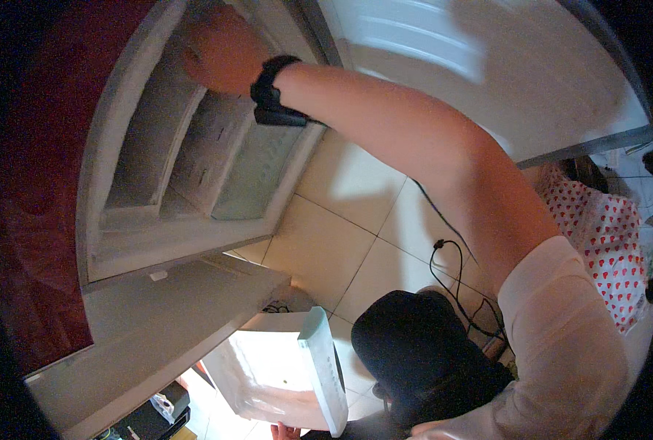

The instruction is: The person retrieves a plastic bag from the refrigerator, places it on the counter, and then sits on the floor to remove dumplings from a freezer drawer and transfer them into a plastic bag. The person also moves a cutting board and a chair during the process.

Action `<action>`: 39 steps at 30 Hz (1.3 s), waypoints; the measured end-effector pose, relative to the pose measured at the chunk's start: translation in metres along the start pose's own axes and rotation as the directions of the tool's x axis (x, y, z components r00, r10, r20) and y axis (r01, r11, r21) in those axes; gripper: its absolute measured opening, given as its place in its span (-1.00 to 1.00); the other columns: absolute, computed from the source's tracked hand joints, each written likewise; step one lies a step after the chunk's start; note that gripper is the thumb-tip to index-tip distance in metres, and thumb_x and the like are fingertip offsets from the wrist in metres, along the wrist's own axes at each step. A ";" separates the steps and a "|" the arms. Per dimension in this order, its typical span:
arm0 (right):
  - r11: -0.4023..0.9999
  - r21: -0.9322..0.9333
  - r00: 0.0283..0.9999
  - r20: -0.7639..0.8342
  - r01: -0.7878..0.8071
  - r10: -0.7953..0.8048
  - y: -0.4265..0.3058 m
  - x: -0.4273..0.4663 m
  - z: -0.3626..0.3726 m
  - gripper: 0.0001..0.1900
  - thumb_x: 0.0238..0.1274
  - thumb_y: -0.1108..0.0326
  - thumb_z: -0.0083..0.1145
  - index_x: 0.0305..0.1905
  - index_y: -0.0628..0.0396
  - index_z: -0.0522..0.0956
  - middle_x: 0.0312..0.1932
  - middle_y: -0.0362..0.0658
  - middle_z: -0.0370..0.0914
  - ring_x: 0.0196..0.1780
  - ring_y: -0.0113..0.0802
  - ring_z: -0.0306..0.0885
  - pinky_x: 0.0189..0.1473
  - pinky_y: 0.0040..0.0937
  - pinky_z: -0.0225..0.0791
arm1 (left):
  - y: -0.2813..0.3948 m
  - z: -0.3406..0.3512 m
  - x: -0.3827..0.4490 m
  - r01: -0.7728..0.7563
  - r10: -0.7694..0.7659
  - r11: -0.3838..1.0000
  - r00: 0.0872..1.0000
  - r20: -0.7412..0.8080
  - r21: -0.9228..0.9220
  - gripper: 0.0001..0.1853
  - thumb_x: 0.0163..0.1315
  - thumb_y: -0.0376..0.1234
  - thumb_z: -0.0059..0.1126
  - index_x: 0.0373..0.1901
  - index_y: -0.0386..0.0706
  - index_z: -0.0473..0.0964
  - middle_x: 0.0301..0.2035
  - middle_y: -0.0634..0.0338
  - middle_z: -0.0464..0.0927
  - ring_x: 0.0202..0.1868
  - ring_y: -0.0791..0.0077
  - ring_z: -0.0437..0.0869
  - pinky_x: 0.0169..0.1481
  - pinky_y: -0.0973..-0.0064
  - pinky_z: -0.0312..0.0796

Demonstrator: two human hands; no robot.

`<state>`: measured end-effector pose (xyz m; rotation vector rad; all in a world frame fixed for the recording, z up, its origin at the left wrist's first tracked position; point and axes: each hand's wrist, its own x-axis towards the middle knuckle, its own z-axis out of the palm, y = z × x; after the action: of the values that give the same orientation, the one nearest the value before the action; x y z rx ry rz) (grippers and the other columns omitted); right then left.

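Note:
My right hand [222, 49] reaches into the upper part of a freezer compartment [183, 148]. It is in shadow and blurred, so any grip is hidden. A black watch or wristband [274, 77] circles the wrist, with a small black device [279, 116] beneath it. At the bottom edge, fingers of my left hand [285, 432] are on the underside of a removed freezer drawer [271, 357]. The drawer is white inside, brightly lit, with a translucent front [322, 368]. Another translucent front [255, 170] sits in the lowest visible freezer slot.
An open refrigerator door [524, 93] spans the upper right. Red cloth [35, 220] covers the left side. A black cable [459, 264] lies on the tiled floor [332, 236]. A heart-patterned cloth or bag [607, 242] is at right. My dark-clad knee [403, 330] is beside the drawer.

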<state>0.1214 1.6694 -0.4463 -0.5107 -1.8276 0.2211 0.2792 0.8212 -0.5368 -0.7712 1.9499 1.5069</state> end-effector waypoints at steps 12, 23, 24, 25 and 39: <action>0.958 0.105 0.914 0.287 0.266 -0.285 -0.005 0.025 0.039 -0.57 0.17 0.23 0.17 0.11 0.20 0.58 0.06 0.07 0.60 0.21 0.03 0.51 0.36 0.04 0.25 | -0.009 -0.006 0.002 0.034 -0.030 0.999 0.993 -0.111 0.031 -0.33 0.51 -0.29 0.00 0.50 -0.13 -0.10 0.26 -0.14 0.36 0.24 -0.01 0.47 0.23 -0.12 0.40; 0.882 0.283 0.816 0.349 0.377 -0.461 -0.041 -0.047 0.039 -0.60 0.17 0.27 0.16 0.08 0.23 0.59 0.14 0.04 0.57 0.23 0.04 0.49 0.41 0.01 0.21 | -0.017 -0.034 0.020 -0.101 0.060 0.969 0.981 0.182 0.226 -0.40 0.54 -0.24 -0.03 0.45 -0.21 -0.01 0.23 -0.16 0.41 0.21 0.05 0.50 0.21 0.00 0.46; 0.903 0.231 0.836 0.348 0.363 -0.425 -0.040 -0.048 0.026 -0.64 0.19 0.29 0.15 0.05 0.23 0.59 0.14 0.04 0.56 0.22 0.05 0.50 0.40 0.00 0.23 | -0.017 -0.034 0.019 -0.043 0.028 0.991 0.993 0.116 0.130 -0.41 0.54 -0.24 -0.03 0.45 -0.22 0.01 0.22 -0.15 0.43 0.20 0.06 0.52 0.22 0.03 0.46; 0.930 0.254 0.916 0.233 0.267 -0.327 -0.040 -0.051 0.013 -0.68 0.19 0.32 0.13 0.01 0.23 0.59 0.12 0.07 0.56 0.19 0.05 0.51 0.34 -0.02 0.29 | -0.018 -0.031 0.017 0.008 -0.009 1.000 0.999 0.053 0.024 -0.42 0.54 -0.25 -0.02 0.45 -0.22 0.03 0.21 -0.15 0.44 0.18 0.08 0.53 0.22 0.06 0.47; 0.912 0.344 0.779 0.625 -0.225 -0.044 -0.024 -0.070 -0.025 -0.67 0.43 0.14 0.03 0.02 0.16 0.63 -0.18 0.03 0.70 -0.15 -0.09 0.63 -0.06 -0.16 0.47 | -0.009 0.029 -0.004 -0.159 0.159 0.987 0.987 0.015 -0.008 -0.58 0.32 -0.46 0.03 0.21 -0.35 0.31 -0.05 0.02 0.57 -0.15 0.29 0.69 -0.19 0.39 0.62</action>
<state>0.1556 1.6140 -0.4891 -0.2375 -2.3154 0.9134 0.2902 0.8478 -0.5459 -0.6173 2.0365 1.6073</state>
